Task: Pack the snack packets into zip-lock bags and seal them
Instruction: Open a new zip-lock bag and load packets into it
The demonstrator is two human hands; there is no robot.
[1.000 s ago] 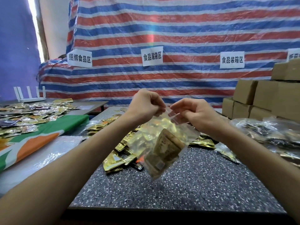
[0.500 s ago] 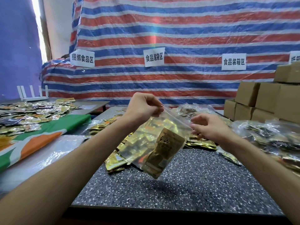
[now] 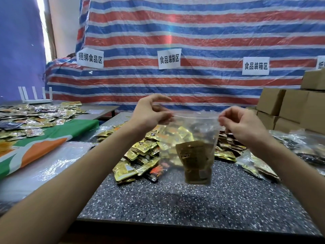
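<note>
The zip-lock bag [image 3: 190,138] hangs above the table [image 3: 193,199], its zip running level between both hands: left hand [image 3: 151,113] and right hand [image 3: 241,123] each pinch a top corner; seal seemingly shut.

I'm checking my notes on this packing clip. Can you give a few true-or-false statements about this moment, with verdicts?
1. The left hand and right hand each pinch a top corner of the clear plastic zip-lock bag. True.
2. The bag lies flat on the dark speckled table. False: it hangs above the table.
3. A brown snack packet sits inside the bag. True.
4. The brown cardboard boxes are stacked on the left. False: they stand on the right.
</note>
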